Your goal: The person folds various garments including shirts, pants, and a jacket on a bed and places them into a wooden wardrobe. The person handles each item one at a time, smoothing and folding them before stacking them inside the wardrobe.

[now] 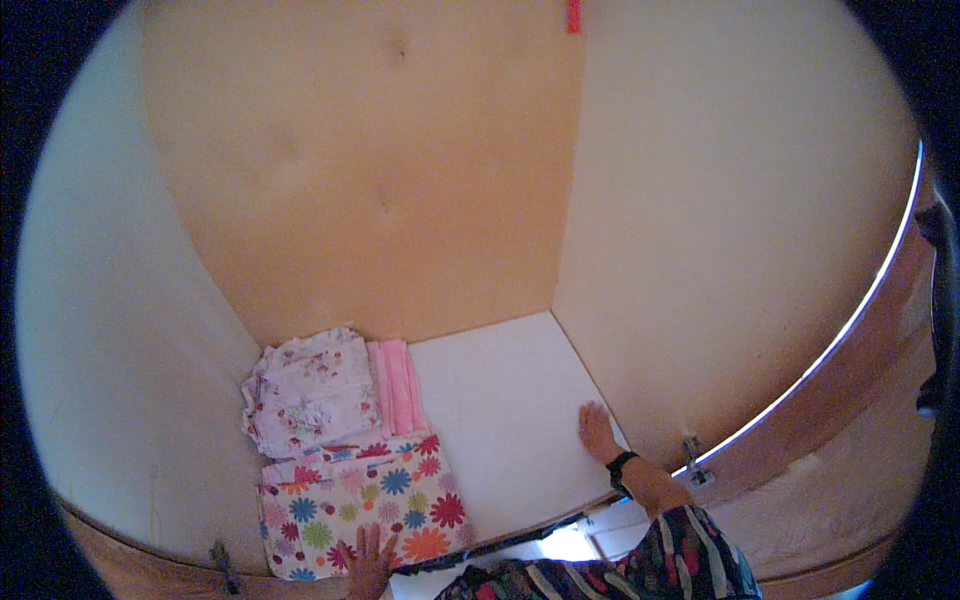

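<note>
My left hand point(367, 559) rests with spread fingers on the front edge of a folded cloth with a bright flower print point(349, 514). My right hand point(596, 433), with a black band on its wrist point(621, 470), is on or just over the white shelf board point(487, 412), close to the right side panel. Nothing shows in it. Behind the bright cloth lies a folded pale pink fabric with small roses point(315, 394). Folded plain pink cloth point(397, 386) lies against its right side.
The cabinet has a tan back panel point(375, 187), a pale left side point(112, 300) and a right side panel point(720, 210). Metal hinges point(697, 461) point(223, 566) sit at both front edges. An open wooden door point(832, 480) stands at right. A red strip point(574, 16) hangs at the top.
</note>
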Action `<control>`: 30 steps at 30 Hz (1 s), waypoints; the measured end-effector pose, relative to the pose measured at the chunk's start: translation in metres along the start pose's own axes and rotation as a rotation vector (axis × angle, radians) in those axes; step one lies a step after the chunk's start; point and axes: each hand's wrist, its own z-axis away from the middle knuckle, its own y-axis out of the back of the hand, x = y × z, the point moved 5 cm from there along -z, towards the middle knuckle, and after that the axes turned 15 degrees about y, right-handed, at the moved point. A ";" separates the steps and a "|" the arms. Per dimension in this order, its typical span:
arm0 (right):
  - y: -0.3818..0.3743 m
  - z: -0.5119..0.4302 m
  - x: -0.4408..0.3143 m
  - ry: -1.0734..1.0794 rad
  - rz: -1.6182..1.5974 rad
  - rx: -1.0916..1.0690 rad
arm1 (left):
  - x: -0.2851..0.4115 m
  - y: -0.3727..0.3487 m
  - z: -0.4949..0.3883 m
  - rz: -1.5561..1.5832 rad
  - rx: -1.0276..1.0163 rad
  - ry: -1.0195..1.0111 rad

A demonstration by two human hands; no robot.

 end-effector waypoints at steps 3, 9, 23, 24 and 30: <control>-0.030 0.008 0.011 0.026 0.670 -0.312 | -0.001 0.021 0.002 0.383 0.027 0.111; -0.043 -0.002 0.010 0.144 0.734 -0.464 | 0.002 0.042 0.030 0.638 -0.104 0.302; -0.004 -0.022 0.017 0.446 0.255 -0.793 | 0.127 0.040 0.423 0.905 -0.662 1.307; -0.016 -0.023 0.016 0.666 0.194 -0.726 | 0.142 0.048 0.449 0.910 -0.747 1.396; -0.023 -0.064 -0.079 1.002 -0.086 -0.818 | 0.200 0.079 0.537 0.908 -0.996 1.730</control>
